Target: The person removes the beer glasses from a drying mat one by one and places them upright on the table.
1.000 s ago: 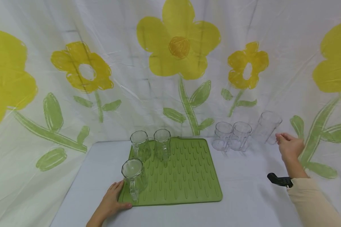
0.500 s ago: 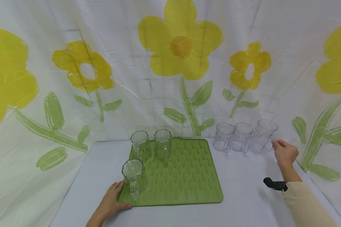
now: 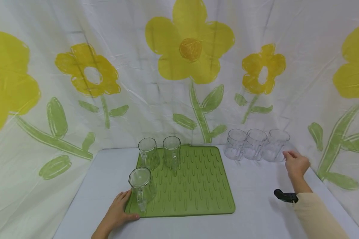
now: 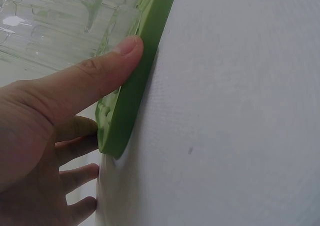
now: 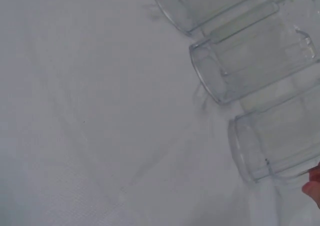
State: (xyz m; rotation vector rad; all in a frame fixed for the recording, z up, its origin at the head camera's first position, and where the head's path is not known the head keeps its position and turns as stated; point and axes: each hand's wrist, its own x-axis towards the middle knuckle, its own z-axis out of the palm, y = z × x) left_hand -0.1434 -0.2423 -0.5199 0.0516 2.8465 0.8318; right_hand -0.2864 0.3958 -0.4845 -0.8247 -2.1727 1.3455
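Note:
At the table's back right, my right hand (image 3: 297, 165) pinches the handle of a clear glass mug (image 3: 276, 146). That mug stands upright at the right end of a row with two more glass mugs (image 3: 255, 144). In the right wrist view only the fingertips (image 5: 313, 187) show, on the handle of the nearest mug (image 5: 280, 136). My left hand (image 3: 117, 209) rests at the front left corner of a green ridged mat (image 3: 194, 186). Its thumb (image 4: 100, 75) lies on the mat's front edge, and the other fingers spread along the left side.
On the mat's left part stand three glass mugs: one glass mug (image 3: 142, 186) near my left hand, two others (image 3: 149, 154) at the back. A white cloth covers the table (image 3: 257, 205). Behind it hangs a flowered curtain (image 3: 131, 99).
My right hand has brought the glass mug down and left, from raised and tilted to upright at the end of the row. The left hand and mat have stayed put.

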